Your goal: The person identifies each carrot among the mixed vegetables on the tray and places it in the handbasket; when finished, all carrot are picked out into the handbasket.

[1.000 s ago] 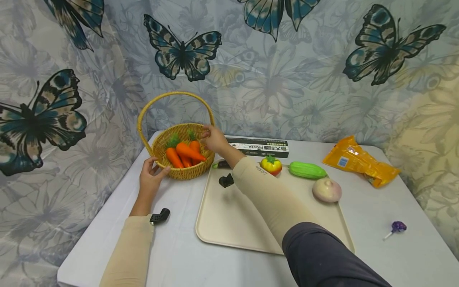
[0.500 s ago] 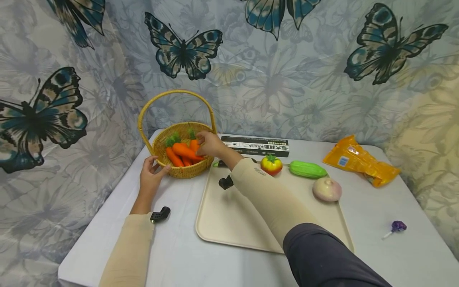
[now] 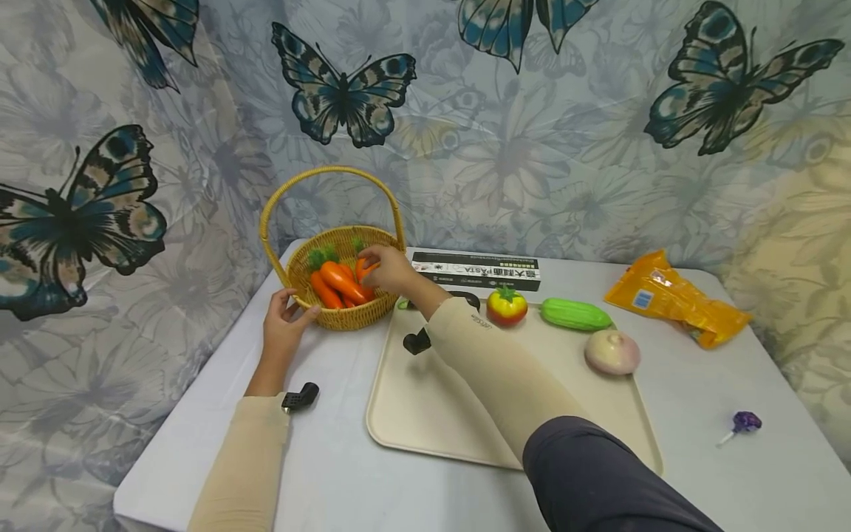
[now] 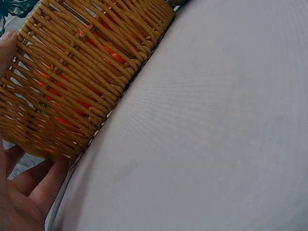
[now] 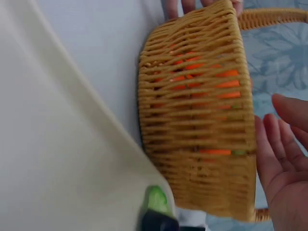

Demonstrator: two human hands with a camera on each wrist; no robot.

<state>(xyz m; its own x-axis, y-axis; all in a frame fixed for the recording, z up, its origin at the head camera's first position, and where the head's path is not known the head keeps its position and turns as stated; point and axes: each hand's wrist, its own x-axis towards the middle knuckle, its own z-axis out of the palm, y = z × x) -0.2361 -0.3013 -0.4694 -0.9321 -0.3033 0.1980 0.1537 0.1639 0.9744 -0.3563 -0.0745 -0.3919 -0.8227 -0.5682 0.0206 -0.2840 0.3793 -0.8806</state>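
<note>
A yellow wicker basket (image 3: 352, 319) with a tall handle stands at the back left, holding several orange carrots (image 3: 342, 283) with green tops. My left hand (image 3: 282, 329) holds the basket's left side; in the left wrist view its thumb is by the rim and its fingers touch lower down. Over the basket's right rim reaches my right hand (image 3: 391, 272), its fingers at the carrots. The right wrist view shows thumb and fingers (image 5: 272, 159) apart, loosely bent, with nothing visible between them. The wicker wall partly hides the carrots there.
A beige tray (image 3: 452, 414) bears a red-yellow tomato (image 3: 507, 307), a green cucumber (image 3: 575, 314), a pinkish onion (image 3: 612, 352) and a dark, green-ended vegetable partly behind my right arm. Behind lies a black pasta box (image 3: 476, 270). An orange bag (image 3: 674, 299) and purple lollipop (image 3: 746, 422) lie right.
My right hand has moved from the basket's right rim inward and down onto the carrots. The top carrot has shifted slightly and turned more steeply. My left hand keeps its place on the basket.
</note>
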